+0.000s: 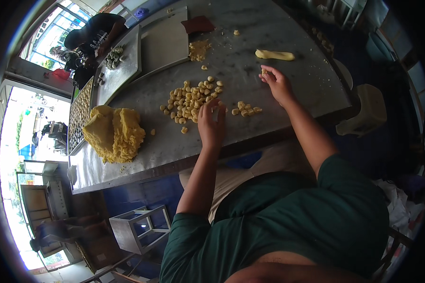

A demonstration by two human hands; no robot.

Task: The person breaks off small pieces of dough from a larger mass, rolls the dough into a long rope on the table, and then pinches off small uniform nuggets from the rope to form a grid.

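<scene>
A pile of small pale-yellow dough balls (189, 100) lies on the metal table. My left hand (211, 125) reaches over its near right edge, thumb and fingers apart; whether the fingertips touch a ball is hard to make out. Between the fingertips of my right hand (278, 86) is a small dough piece (263, 71), pinched. Just beyond that hand rests a smooth dough roll (275, 55). A smaller group of cut dough pieces (245, 109) sits between my two hands.
A big yellow dough mound (113, 132) stands at the table's left. Farther off are trays (164, 40), a dark red sheet (198, 24) and crumbly yellow filling (199, 49). Another person (97, 35) bends over the far left end. A plastic stool (365, 111) is at right.
</scene>
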